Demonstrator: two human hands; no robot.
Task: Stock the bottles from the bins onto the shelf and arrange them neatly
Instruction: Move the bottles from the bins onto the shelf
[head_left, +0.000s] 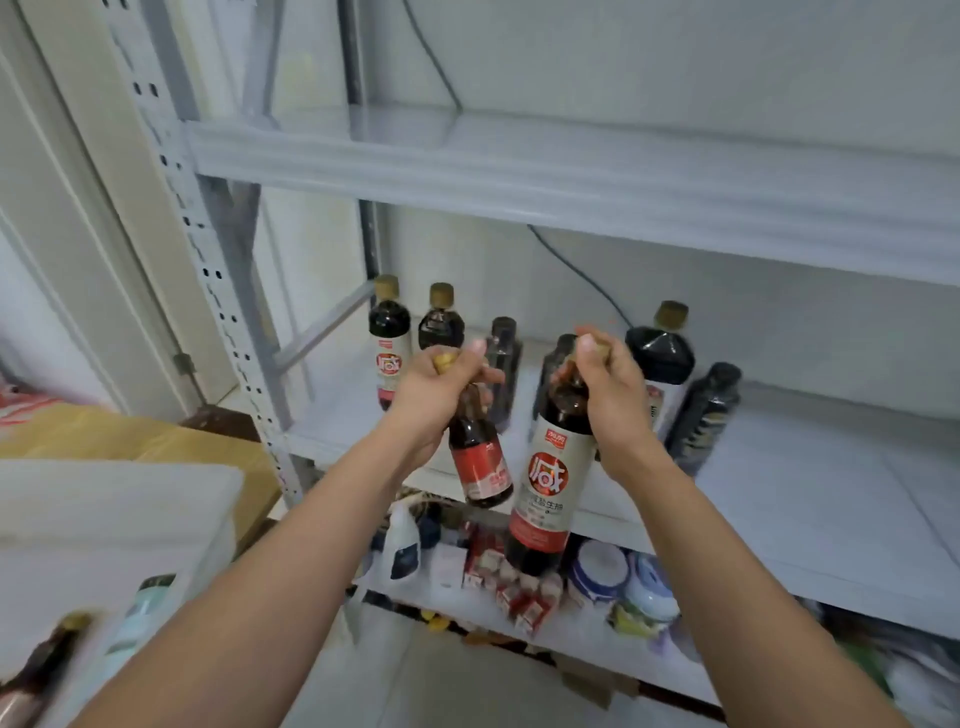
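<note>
Left hand (434, 384) grips small bottle (478, 457) by its neck; right hand (605, 384) grips large bottle (550, 483) likewise. Both hang before the shelf (779, 467). Risk: swinging bottles could topple standing bottles (390, 343).

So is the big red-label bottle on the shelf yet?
Not yet: the right hand holds the big bottle by its neck, hanging before the shelf.

One head-worn wide-angle view looks forward and down, close to the shelf (779, 467).
</note>
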